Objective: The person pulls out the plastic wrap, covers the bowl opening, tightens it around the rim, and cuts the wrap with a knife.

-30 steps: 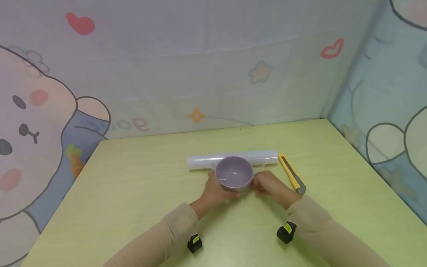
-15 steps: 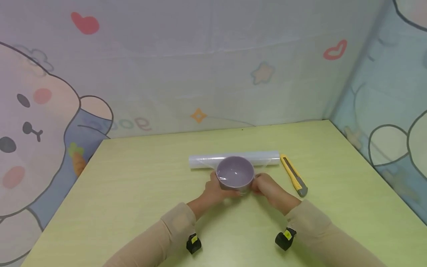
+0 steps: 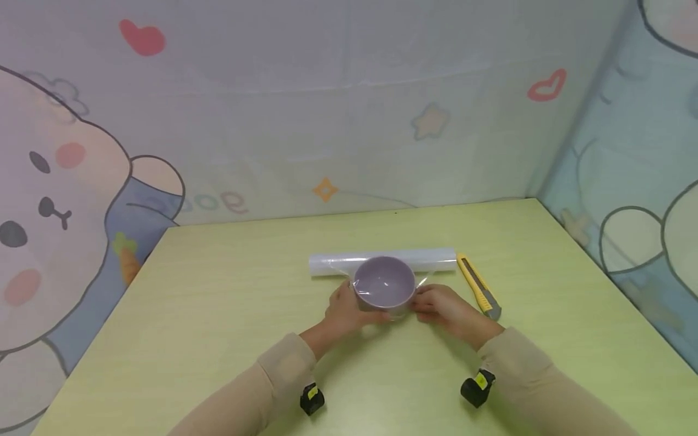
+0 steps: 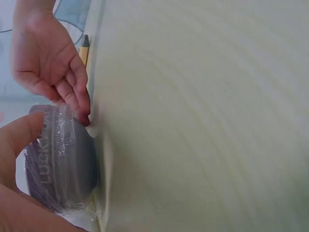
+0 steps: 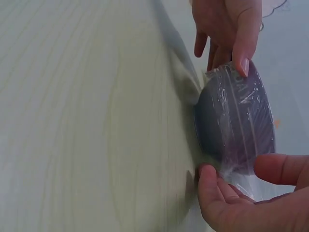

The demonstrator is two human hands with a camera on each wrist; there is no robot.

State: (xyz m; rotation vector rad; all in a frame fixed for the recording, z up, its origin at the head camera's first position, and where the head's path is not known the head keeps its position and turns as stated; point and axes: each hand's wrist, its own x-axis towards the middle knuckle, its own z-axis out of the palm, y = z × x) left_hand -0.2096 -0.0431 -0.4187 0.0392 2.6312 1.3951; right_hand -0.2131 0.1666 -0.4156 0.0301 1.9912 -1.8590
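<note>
A purple bowl (image 3: pixel 384 283) is tilted toward me at the middle of the table, with clear cling film (image 5: pixel 231 116) wrapped round its side. My left hand (image 3: pixel 346 312) grips the bowl at its left, its thumb along the near side over raised lettering. At the bowl's right, my right hand (image 3: pixel 449 310) has loosely bent fingers close under the film's edge and a thumb apart from them. The right wrist view shows loose film (image 5: pixel 244 183) between that thumb and the fingers. Whether the fingertips press on it is hard to see.
Behind the bowl lies a long roll of cling film (image 3: pixel 431 260), from which film stretches to the bowl's sides. A yellow and grey utility knife (image 3: pixel 478 287) lies to the right, near my right hand. A printed cloth backdrop (image 3: pixel 349 121) stands behind the table (image 3: pixel 218 303).
My right hand's fingers have loosened and the hand has shifted slightly right. The left hand keeps its grip, and the bowl stays nearly in place.
</note>
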